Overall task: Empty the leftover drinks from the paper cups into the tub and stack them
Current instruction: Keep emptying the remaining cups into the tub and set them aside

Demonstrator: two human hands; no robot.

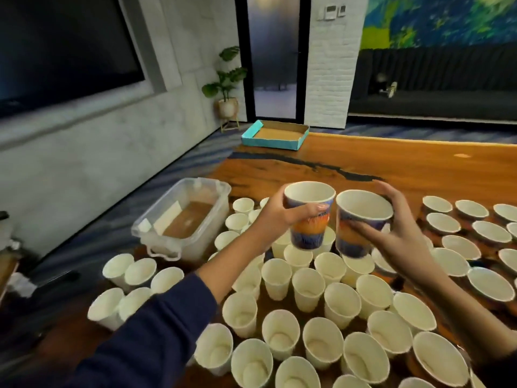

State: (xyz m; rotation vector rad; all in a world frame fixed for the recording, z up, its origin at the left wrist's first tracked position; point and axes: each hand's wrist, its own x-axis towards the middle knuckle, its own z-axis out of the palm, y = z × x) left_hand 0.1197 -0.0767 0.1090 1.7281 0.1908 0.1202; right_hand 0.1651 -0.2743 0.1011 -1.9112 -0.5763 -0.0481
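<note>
Paper cups cover the near part of the wooden table, standing upright, rims touching or just beside one another, and two printed ones are held aloft above them. The left hand grips the left printed cup around its upper wall, thumb across the near face and fingers curled behind. The right hand grips the right printed cup the same way, thumb low on the near face and fingers wrapped over the far rim. Both cups are upright, apart from each other, and whether either holds liquid cannot be told. The tub, a clear plastic bin with brownish liquid inside, stands on the table's left edge, near the left hand and to its left. Handling judgement: thin paper walls are light and yield under pressure, so a hard squeeze at mid-wall is likely to oval the mouth and spill any residue; the rolled rim is the stiffest zone, and a hold just below it gives best control during the tilt. A wet wall may soften and slip. A cup with leftover drink will weigh noticeably more than an empty one. Nesting calls for matched taper and straight alignment; forced entry may crease the inner cup. Crowded white table cups topple easily if brushed by a sleeve.
</note>
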